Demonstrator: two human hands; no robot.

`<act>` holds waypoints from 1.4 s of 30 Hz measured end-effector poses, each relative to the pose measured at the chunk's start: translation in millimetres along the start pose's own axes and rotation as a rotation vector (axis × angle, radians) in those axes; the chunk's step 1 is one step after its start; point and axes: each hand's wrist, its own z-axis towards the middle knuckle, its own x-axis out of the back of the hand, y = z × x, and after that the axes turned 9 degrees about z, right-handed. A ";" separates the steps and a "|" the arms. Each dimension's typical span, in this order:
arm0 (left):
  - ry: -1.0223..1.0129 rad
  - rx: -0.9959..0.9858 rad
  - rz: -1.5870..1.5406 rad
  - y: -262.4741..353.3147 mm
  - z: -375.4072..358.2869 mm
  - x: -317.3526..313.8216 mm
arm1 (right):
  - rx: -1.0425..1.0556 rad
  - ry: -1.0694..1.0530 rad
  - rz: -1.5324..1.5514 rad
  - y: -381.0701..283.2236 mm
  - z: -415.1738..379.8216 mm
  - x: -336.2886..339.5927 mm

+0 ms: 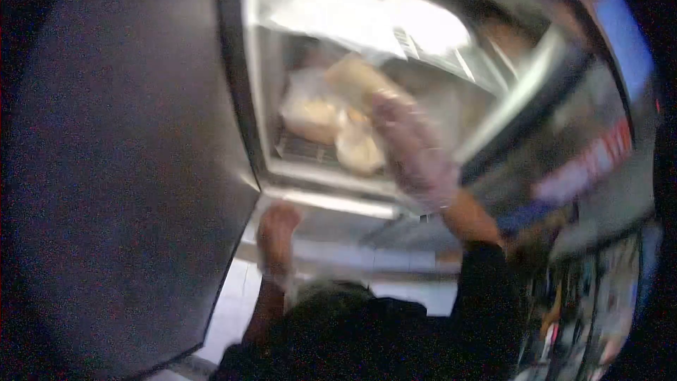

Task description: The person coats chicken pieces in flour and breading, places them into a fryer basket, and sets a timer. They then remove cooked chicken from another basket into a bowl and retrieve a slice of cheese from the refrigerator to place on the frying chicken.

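Note:
The view is blurred by motion. My right hand (412, 144), in a thin clear glove, reaches into an open lit cabinet and is closed on a pale tan block or packet (363, 81). Below and left of that packet, bagged yellowish items (314, 116) and a pale round bundle (358, 148) rest on a wire rack (303, 148). My left hand (278, 222), also seemingly gloved, is at the cabinet's lower left front edge; its fingers are smeared.
A large grey door or panel (134, 169) fills the left side. The cabinet's pale frame (522, 92) slants along the right. Beyond it are a red-and-white label (585, 166) and blurred shelving (564, 310). Light floor tiles (236, 296) show below.

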 end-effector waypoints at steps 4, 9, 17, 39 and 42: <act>-0.347 0.306 -0.061 16.3 -23.4 -106.1 | 0.023 0.116 -0.584 -24.1 -141.0 -73.1; -0.581 0.941 0.135 -53.5 -104.0 -99.4 | -0.422 0.923 0.109 -68.6 -263.9 -155.2; -1.665 0.753 0.847 -59.8 -282.9 -103.5 | -0.568 1.483 0.030 -220.2 -432.1 -282.4; -2.121 2.248 0.608 -117.9 -874.5 -117.9 | -1.352 2.202 -1.336 -540.4 -788.0 -402.3; -2.217 2.231 0.695 -111.6 -934.4 -149.6 | -1.136 2.613 -0.818 -571.9 -846.1 -415.0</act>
